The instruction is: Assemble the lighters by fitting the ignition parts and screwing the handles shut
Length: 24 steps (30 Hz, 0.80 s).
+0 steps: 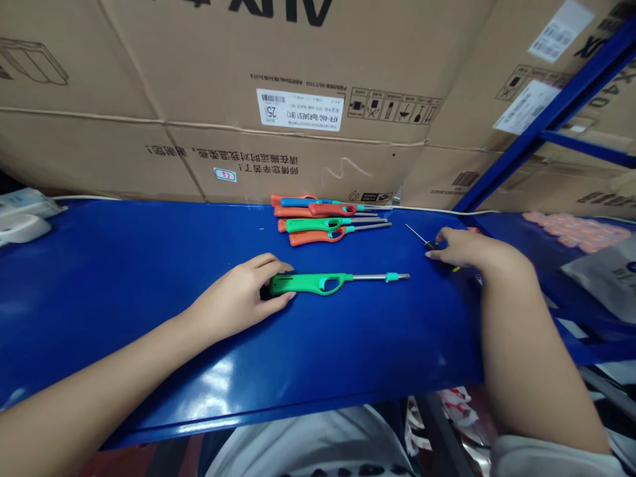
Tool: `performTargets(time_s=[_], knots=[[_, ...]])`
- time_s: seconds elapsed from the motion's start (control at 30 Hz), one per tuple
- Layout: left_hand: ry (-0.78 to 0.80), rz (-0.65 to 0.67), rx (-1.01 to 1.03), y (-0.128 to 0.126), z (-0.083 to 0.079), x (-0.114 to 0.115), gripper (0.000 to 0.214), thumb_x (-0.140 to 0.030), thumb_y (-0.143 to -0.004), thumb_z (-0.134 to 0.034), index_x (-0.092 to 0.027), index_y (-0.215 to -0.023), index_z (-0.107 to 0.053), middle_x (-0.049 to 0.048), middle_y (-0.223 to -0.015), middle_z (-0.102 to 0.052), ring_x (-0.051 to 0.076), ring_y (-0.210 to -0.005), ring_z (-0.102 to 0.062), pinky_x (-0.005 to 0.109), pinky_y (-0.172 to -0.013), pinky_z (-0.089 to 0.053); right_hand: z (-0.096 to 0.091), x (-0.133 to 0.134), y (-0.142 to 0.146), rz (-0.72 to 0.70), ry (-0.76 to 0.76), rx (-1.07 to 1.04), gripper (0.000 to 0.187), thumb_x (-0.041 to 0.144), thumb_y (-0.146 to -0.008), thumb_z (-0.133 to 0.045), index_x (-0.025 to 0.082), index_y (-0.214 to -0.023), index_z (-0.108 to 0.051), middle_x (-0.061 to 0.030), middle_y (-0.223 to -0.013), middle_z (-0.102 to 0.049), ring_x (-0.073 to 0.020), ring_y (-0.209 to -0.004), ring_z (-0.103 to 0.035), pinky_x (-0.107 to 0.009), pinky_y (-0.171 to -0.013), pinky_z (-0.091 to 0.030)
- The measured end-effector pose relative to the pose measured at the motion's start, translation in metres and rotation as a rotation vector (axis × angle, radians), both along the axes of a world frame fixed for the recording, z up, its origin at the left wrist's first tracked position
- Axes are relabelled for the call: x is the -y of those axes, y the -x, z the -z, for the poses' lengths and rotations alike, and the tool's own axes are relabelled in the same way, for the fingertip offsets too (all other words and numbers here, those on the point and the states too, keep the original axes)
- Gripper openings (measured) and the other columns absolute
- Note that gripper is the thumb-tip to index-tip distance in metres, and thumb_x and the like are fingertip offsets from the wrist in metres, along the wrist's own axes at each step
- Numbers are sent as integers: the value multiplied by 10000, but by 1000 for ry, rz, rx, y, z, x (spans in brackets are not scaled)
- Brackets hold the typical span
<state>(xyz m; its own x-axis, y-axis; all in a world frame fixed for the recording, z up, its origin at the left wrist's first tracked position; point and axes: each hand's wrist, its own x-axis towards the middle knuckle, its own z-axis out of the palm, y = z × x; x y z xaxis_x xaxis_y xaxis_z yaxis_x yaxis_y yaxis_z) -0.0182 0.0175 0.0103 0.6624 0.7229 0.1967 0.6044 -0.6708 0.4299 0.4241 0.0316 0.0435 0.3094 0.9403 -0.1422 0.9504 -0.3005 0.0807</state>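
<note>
A green gas lighter (308,283) with a long metal nozzle lies on the blue table, its nozzle pointing right. A turquoise piece sits around the nozzle near its tip. My left hand (248,288) is closed around the lighter's rear end. At the right, my right hand (460,248) has its fingers on the dark handle of a thin screwdriver (417,233), whose shaft points to the far left. Part of that handle is hidden under the hand. Behind the green lighter rests a pile of several orange, green and blue gas lighters (318,236), also with nozzles to the right.
Large cardboard boxes (218,79) stand along the table's back edge. A blue metal post (521,142) rises at the right. White objects (24,228) lie at the far left. Beyond the post are pinkish packed items (571,228) and a grey bag (609,275).
</note>
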Motion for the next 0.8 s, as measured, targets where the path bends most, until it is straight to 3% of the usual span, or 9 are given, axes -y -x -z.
performTargets(time_s=[0.1, 0.17, 0.23, 0.3, 0.4, 0.47, 0.6, 0.7, 0.8], knots=[[2, -1, 15, -1, 0, -1, 364, -416, -937, -621, -185, -1216, -658, 69, -1107, -644, 190, -852, -634, 318, -773, -536, -2, 1, 2, 46, 151, -50, 159, 271, -679, -725, 184, -797, -663, -84, -744, -695, -252, -656, -671, -322, -561, -478], [9, 2, 29, -2, 0, 0, 351, -394, -933, -623, -176, -1205, -663, 68, -1080, -645, 184, -833, -628, 315, -763, -536, -6, 3, 5, 46, 193, -73, 166, 172, -633, -701, 183, -790, -648, -77, -724, -685, -250, -651, -662, -316, -559, -464], [21, 10, 54, -4, 1, 3, 329, -357, -927, -623, -164, -1190, -668, 68, -1059, -645, 175, -807, -622, 308, -748, -536, -13, 6, 10, 29, 179, -81, 222, 164, -652, -676, 184, -869, -638, -79, -771, -689, -250, -683, -660, -315, -580, -461], [41, 26, 91, -6, 2, 6, 305, -314, -920, -622, -153, -1174, -671, 67, -1054, -643, 158, -774, -613, 294, -727, -536, -19, 7, 21, -20, 79, -121, 247, 241, -763, -627, 185, -1003, -610, -88, -875, -692, -241, -748, -657, -314, -630, -468], [82, 55, 151, -9, 5, 12, 288, -271, -922, -620, -145, -1177, -668, 65, -1055, -639, 136, -748, -606, 271, -702, -533, -23, 7, 57, -238, -276, -459, 299, 369, -929, -481, 183, -1151, -557, -59, -849, -657, -198, -696, -605, -305, -631, -455], [97, 70, 183, -10, 7, 14, 297, -254, -928, -626, -146, -1202, -659, 65, -1056, -644, 136, -770, -612, 266, -715, -535, -17, 8, 93, -422, -460, -761, 336, 436, -942, -486, 198, -1161, -578, -8, -741, -611, -168, -619, -534, -286, -593, -419], [111, 69, 241, -12, 11, 13, 340, -247, -911, -699, -158, -1236, -650, 49, -1018, -669, 144, -813, -625, 273, -768, -536, 5, 11, 167, -633, -304, -998, 311, 432, -953, -527, 191, -1078, -678, -15, -810, -660, -150, -672, -549, -277, -629, -414], [150, 53, 269, -13, 12, 11, 356, -241, -862, -774, -168, -1196, -674, 32, -974, -680, 143, -800, -624, 270, -759, -536, 18, 11, 204, -645, -324, -913, 260, 348, -972, -513, 181, -1064, -690, -43, -919, -721, -172, -760, -621, -294, -696, -448], [176, 41, 277, -13, 12, 11, 365, -225, -835, -803, -161, -1175, -685, 34, -969, -688, 151, -812, -629, 274, -759, -538, 23, 5, 222, -612, -377, -853, 215, 283, -966, -534, 181, -1072, -690, -79, -1068, -748, -214, -942, -676, -328, -837, -477]])
